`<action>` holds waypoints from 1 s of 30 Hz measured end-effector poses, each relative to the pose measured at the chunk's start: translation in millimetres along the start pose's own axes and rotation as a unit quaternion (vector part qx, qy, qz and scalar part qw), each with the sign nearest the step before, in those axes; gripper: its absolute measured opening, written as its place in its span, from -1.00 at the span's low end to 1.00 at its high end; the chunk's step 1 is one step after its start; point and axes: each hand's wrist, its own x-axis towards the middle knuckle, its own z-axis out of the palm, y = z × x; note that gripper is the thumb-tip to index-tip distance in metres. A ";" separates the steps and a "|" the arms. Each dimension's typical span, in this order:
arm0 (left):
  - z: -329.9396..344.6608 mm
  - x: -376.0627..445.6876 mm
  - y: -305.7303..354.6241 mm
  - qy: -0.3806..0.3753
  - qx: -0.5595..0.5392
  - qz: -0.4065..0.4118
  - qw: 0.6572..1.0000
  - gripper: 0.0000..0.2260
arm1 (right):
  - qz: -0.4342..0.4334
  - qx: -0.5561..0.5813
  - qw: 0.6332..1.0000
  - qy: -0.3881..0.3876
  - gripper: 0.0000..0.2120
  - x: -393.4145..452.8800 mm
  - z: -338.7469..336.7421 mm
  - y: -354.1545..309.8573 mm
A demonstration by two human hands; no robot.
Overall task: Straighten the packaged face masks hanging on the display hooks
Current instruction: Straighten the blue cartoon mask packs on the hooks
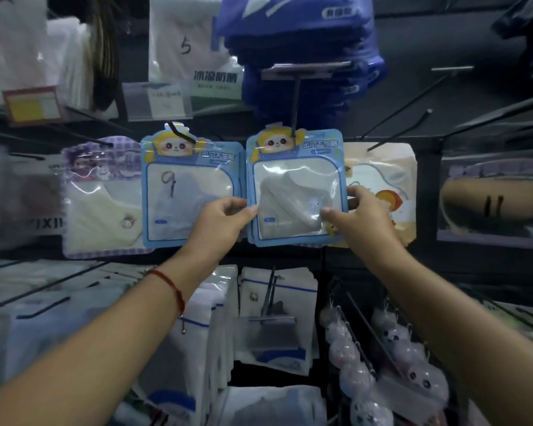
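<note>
A stack of blue-framed face mask packs (296,186) with a cartoon face on top hangs from a black hook (296,99) at the centre. My left hand (222,222) pinches the stack's left edge. My right hand (360,216) grips its right edge, thumb on the front. A second blue stack (185,192), marked 9, hangs just to the left on its own hook. A purple pack (102,195) hangs further left, a cream and orange pack (382,173) to the right behind my right hand.
Bare black hooks (397,124) jut out at the upper right. Dark blue packs (305,56) and white packs (194,41) hang above. White packs (277,318) and strings of small round toys (397,348) hang below. A brown mask pack (493,198) sits at far right.
</note>
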 end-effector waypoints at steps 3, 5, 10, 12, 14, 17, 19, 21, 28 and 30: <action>-6.4 -8.1 2.0 -0.033 -0.063 -0.023 0.997 -0.90 | 0.012 0.029 0.999 -0.008 -0.66 -2.7 -5.9 -4.3; -11.2 -12.7 5.3 -0.050 -0.098 -0.038 0.993 -0.93 | 0.015 0.047 0.999 -0.008 -0.66 -4.5 -8.3 -7.4; -19.9 -19.7 15.7 -0.093 -0.156 -0.050 0.982 -0.92 | 0.027 0.091 0.995 -0.026 -0.74 -11.0 -11.0 -13.1; -25.0 -21.3 20.3 -0.118 -0.161 -0.044 0.979 -0.92 | 0.037 0.114 0.992 -0.038 -0.75 -15.0 -14.4 -18.3; -30.6 -22.9 23.5 -0.149 -0.172 -0.026 0.973 -0.90 | 0.063 0.175 0.980 -0.066 -0.73 -18.6 -20.5 -26.6; -38.6 -26.6 30.7 -0.199 -0.194 -0.007 0.961 -0.88 | 0.100 0.272 0.951 -0.106 -0.77 -23.2 -29.3 -42.7; -43.5 -27.6 33.5 -0.232 -0.194 0.001 0.953 -0.85 | 0.105 0.297 0.942 -0.111 -0.76 -26.2 -30.4 -50.7; -50.3 -26.2 34.5 -0.266 -0.195 0.004 0.944 -0.85 | 0.090 0.298 0.944 -0.107 -0.69 -32.1 -27.4 -58.9; -87.3 -0.2 54.1 -0.349 -0.246 0.026 0.904 -0.67 | -0.014 0.279 0.955 -0.099 -0.77 -56.3 -10.1 -88.4; -92.9 8.5 64.8 -0.359 -0.258 0.029 0.896 -0.62 | -0.022 0.270 0.958 -0.092 -0.80 -56.0 -6.2 -92.0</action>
